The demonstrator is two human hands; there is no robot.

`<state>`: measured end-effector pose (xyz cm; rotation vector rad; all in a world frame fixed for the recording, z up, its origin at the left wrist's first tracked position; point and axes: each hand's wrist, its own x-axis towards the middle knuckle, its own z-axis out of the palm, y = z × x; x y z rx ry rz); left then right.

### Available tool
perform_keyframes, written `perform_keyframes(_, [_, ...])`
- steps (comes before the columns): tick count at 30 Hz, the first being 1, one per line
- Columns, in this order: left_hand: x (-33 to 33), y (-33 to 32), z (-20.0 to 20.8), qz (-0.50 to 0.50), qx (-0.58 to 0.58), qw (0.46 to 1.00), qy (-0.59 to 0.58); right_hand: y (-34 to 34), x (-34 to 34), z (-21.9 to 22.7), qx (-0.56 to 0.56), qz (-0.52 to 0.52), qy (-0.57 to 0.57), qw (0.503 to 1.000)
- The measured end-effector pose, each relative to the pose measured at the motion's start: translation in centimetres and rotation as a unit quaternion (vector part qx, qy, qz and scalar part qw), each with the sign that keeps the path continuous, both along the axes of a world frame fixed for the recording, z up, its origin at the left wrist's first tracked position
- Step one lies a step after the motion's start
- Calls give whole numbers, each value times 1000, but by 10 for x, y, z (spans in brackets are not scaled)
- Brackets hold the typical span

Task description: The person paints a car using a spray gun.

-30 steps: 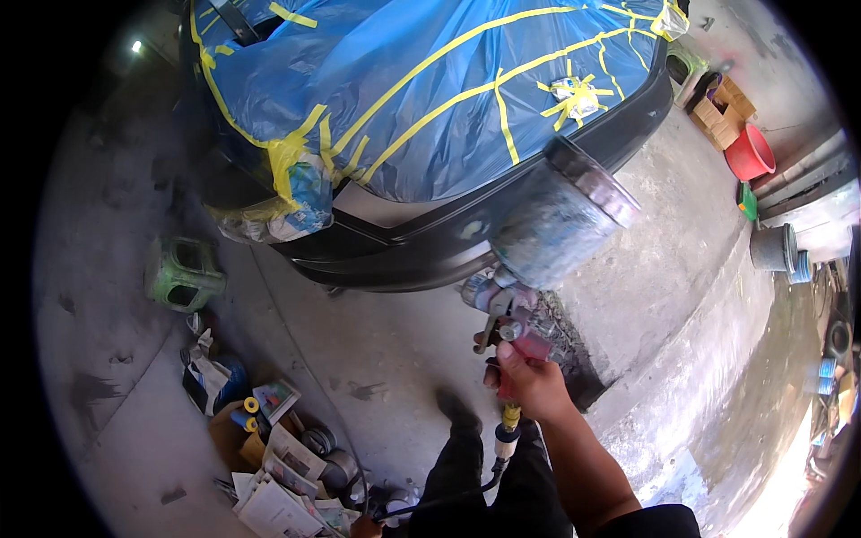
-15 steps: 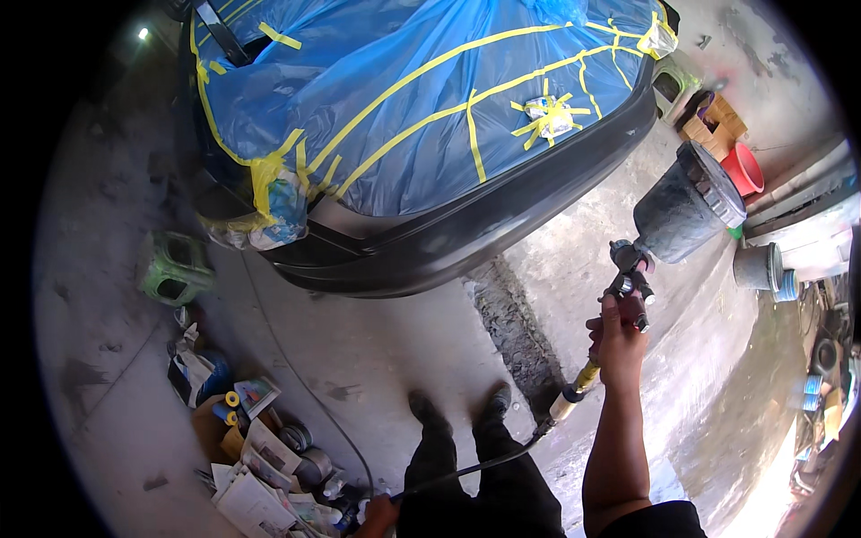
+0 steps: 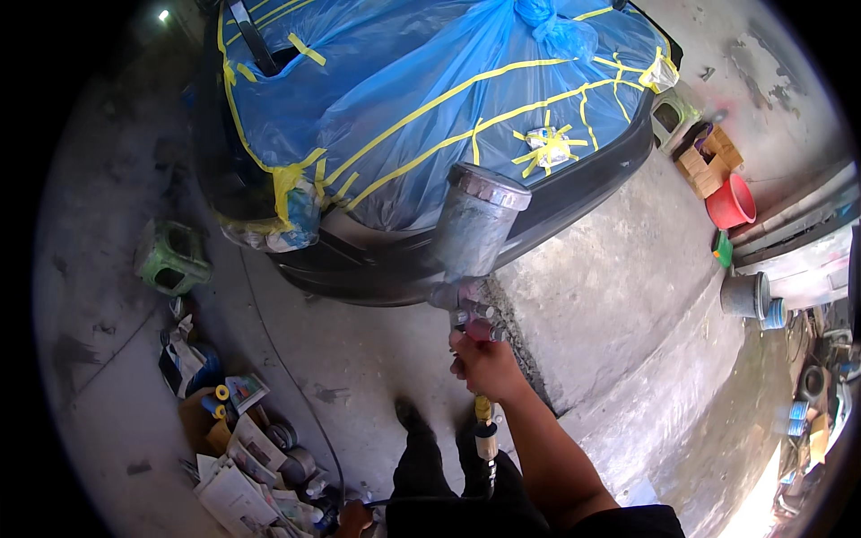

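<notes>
My right hand grips the handle of a paint spray gun with a big grey cup on top. The cup stands in front of a car's black bumper and hides part of it. Blue plastic sheeting with yellow tape covers the car above the bumper. From the gun's handle a fitting leads down to a dark air hose. At the lower edge my left hand is closed around that hose; its fingers show only in part.
Newspapers, tape rolls and cans lie on the floor at the lower left, near a green stool. On the right are a cardboard box, a red bucket and a grey bucket. A rough trench cuts the concrete floor.
My right hand has swung the spray gun leftward, from right of the bumper to in front of its middle. My left hand has shifted slightly left and down, still on the hose.
</notes>
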<state>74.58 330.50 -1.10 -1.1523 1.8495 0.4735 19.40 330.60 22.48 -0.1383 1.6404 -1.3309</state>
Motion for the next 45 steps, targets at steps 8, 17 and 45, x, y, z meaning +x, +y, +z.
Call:
perform_keyframes(8, [-32,7,-7,29,13,998,60,64,-79,-6,64,-256,138,954])
perform_keyframes(17, [-51,-3,10,71,37,996,48,83,-87,-18,36,-324,244,914])
perform_keyframes(45, [-44,6,1,-25,71,997,-27,138,-35,-75,8,-194,184,964])
